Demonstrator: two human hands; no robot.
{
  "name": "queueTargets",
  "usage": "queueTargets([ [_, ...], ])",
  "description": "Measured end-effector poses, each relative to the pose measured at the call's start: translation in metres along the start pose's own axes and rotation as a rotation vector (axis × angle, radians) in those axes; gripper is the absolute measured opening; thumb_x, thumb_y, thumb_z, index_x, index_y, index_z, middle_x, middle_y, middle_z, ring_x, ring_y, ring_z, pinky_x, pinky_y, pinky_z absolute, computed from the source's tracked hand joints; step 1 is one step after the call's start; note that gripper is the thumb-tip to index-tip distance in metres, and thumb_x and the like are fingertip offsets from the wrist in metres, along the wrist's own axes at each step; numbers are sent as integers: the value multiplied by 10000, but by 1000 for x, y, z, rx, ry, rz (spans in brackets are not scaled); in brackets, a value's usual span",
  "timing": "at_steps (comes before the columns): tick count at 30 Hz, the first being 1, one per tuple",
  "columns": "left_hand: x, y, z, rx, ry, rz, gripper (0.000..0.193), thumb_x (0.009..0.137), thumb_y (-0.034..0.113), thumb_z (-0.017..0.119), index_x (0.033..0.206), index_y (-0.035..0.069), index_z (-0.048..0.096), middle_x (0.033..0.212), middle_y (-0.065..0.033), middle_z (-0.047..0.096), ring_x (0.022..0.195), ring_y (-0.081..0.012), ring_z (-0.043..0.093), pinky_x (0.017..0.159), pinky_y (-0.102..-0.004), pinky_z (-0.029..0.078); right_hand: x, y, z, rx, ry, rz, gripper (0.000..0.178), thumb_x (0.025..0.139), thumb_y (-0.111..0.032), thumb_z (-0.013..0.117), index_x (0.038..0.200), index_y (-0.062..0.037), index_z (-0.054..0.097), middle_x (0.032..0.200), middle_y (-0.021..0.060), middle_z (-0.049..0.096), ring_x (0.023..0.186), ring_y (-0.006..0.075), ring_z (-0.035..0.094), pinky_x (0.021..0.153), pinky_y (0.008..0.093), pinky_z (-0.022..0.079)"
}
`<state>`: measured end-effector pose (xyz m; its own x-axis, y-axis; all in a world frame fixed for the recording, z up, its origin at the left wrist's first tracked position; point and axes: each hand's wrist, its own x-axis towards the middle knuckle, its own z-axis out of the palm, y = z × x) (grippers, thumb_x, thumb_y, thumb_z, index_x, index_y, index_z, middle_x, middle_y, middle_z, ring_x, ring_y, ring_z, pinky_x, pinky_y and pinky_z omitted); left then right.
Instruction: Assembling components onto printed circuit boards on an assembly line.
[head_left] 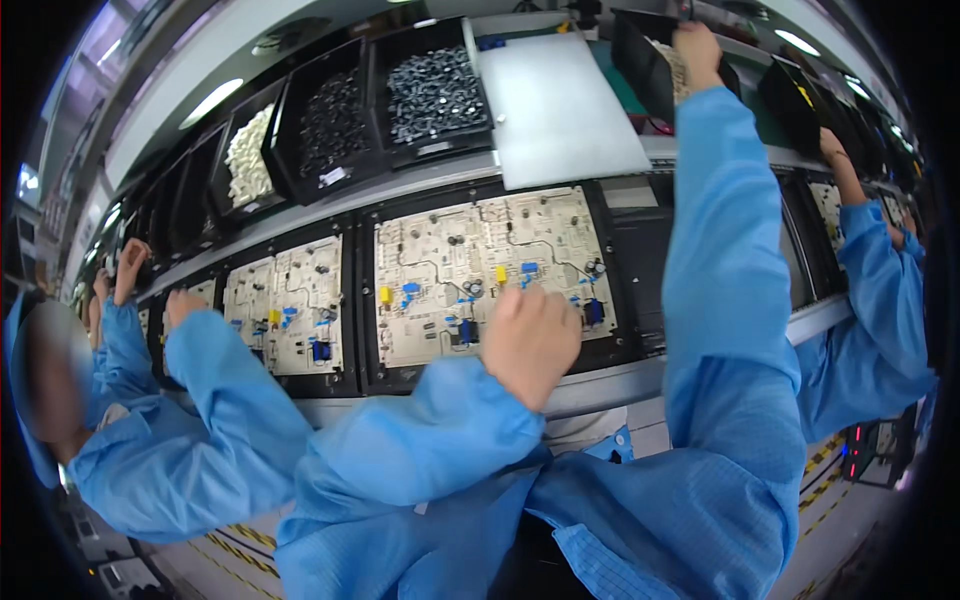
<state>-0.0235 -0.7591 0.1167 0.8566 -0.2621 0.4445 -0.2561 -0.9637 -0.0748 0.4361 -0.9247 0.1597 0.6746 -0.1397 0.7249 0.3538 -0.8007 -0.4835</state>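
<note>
An electronics factory's assembly line is indicated: circuit boards are lined up in black frames, small parts are heaped in far bins, and blue smocks are worn by workers to left and right.

Middle circuit board as reference: we can come down on its far left part; our left hand covers the near right. Just right of it, the low black tray leaves us a gap, then our right forearm walls off the lane. Beyond it we clear the flat white sheet; black bin stands beyond the board's left half.
</note>
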Motion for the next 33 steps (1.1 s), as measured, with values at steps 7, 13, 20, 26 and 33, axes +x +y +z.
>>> queueTargets([
  [7, 41, -175, -49, 69, 27, -590, 121, 797, 172, 601, 833, 57, 614, 769, -101, 639, 762, -284, 612, 663, -392, 473, -31, 22, 11, -41, -535, -165, 208, 716, -132, 635, 912, -71, 665, 902, 162, 639, 869, 322, 611, 777, 371, 477],
  [13, 52, -299, -5, -74, -97, -684, 185, 773, 198, 630, 926, 94, 632, 864, -132, 652, 828, -278, 626, 760, -364, 486, -21, 29, 18, -347, -549, -314, 187, 726, -120, 612, 884, -28, 654, 915, 215, 619, 904, 353, 594, 793, 412, 469],
  [20, 65, -338, 19, 96, -320, -607, 193, 751, 167, 647, 932, 105, 671, 885, -124, 659, 882, -260, 631, 796, -341, 492, -8, 36, 18, -385, -497, -384, 127, 722, -64, 596, 837, -38, 642, 871, 215, 619, 877, 378, 591, 762, 410, 474],
  [26, 94, -283, 13, 479, -464, -624, 228, 820, 164, 592, 1009, 37, 604, 1064, -184, 596, 1012, -335, 565, 860, -413, 464, -11, 44, 4, -434, -584, -271, 210, 757, -115, 563, 917, 7, 624, 950, 249, 598, 943, 390, 570, 805, 429, 461],
  [33, 53, -419, 64, 513, -460, -717, 346, 727, 293, 668, 975, 54, 644, 1006, -180, 621, 976, -341, 582, 849, -413, 458, -23, 27, 24, -314, -524, -250, 247, 788, -157, 534, 956, 7, 612, 980, 248, 594, 981, 391, 555, 839, 433, 448],
])
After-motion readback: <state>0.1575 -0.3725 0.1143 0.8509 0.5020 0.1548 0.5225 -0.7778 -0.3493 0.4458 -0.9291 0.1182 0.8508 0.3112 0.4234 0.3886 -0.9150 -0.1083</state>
